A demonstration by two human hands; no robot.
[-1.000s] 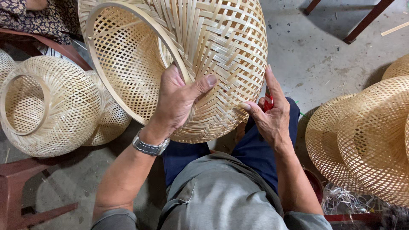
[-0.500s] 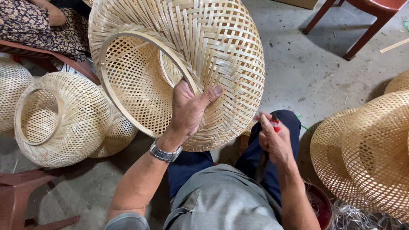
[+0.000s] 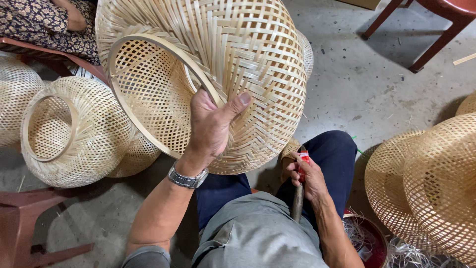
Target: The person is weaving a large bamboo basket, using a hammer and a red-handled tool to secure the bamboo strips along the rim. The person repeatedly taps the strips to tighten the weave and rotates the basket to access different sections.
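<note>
My left hand point(image 3: 210, 126) grips the basket point(image 3: 238, 69) by its rim at twelve o'clock; my right hand point(image 3: 308, 174) is closed around a tool point(image 3: 299, 191) at four o'clock.

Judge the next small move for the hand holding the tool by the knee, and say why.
Probably raise the right hand with its red-tipped tool up to the basket. The left hand grips the basket's rim and holds it tilted, while the tool sits low by the knee, apart from the weave.

The left hand point(image 3: 210, 126) gripped the rim of a large woven bamboo basket point(image 3: 238, 74) at centre frame. The right hand point(image 3: 307, 176) clasped a red-handled tool point(image 3: 300, 183) lower right of it.
</note>
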